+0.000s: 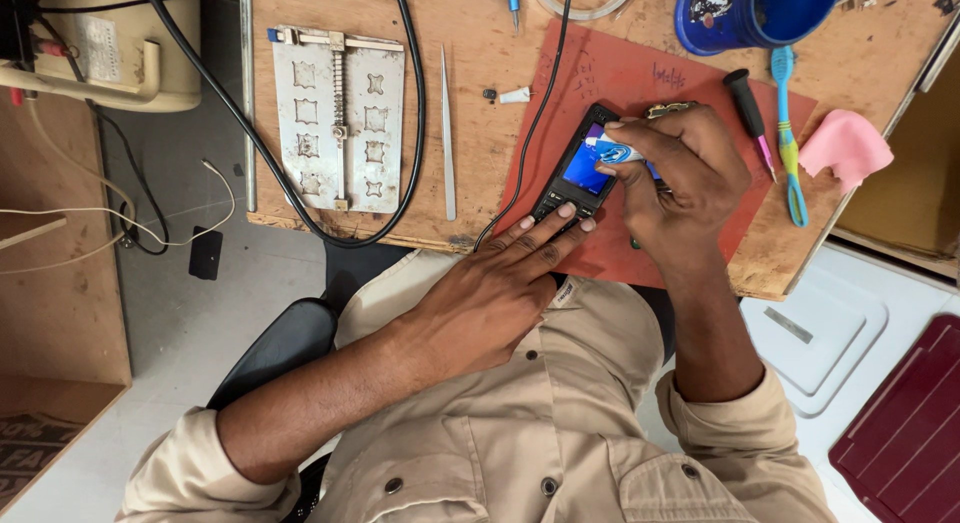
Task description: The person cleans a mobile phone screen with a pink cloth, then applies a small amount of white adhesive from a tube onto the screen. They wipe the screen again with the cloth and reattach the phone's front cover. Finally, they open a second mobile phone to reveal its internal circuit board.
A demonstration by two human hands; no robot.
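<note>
Small black keypad phone [578, 179] lies on a red mat [640, 93] near the front edge of the wooden bench [470, 43], screen lit blue, body angled toward the upper right. Left hand [490, 293] lies flat, fingers stretched out and together, fingertips [566, 212] pressing on the phone's lower end; it grips nothing. Right hand [685, 178] is curled over the phone's right side, fingers bent in and pinching a small blue-and-white tube [618, 152] against the screen area. Looks like a tube of adhesive, but most of it is hidden under the fingers.

Around it: black cable [540, 113] runs across the mat just left of the phone. Black-handled screwdriver [747, 105] and blue toothbrush [788, 133] sit right of the right hand, pink cloth [845, 146] further right. Tweezers [447, 133] and a metal board-holder jig [338, 118] lie to the left, well apart. Blue cup [755, 13] at the back.
</note>
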